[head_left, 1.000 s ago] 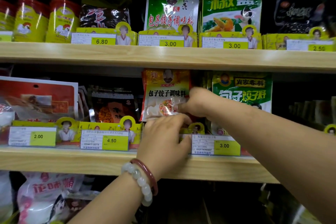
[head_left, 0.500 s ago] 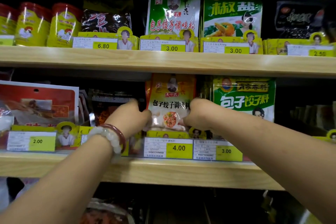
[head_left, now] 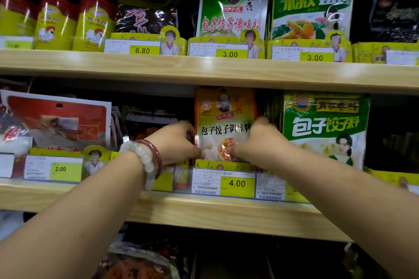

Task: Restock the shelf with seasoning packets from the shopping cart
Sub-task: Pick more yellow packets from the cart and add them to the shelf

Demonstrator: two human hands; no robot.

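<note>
An orange seasoning packet (head_left: 223, 118) stands upright on the middle wooden shelf (head_left: 204, 210), behind the 4.00 price tag (head_left: 237, 183). My left hand (head_left: 175, 140), with bead bracelets on the wrist, grips the packet's left edge. My right hand (head_left: 256, 140) grips its right edge, fingers curled around it. The lower corners of the packet are hidden by my hands. The shopping cart is out of view.
A green dumpling-seasoning packet (head_left: 324, 129) stands right of the orange one, a red-and-white packet (head_left: 56, 122) at far left. The upper shelf (head_left: 204, 70) carries yellow tins (head_left: 54, 25), a green packet (head_left: 231, 11) and other packets. More bags (head_left: 136, 263) lie below.
My left hand rose from the price-tag rail to the packet's left edge. The packet went from tilted to upright, and the view drew closer to the shelf.
</note>
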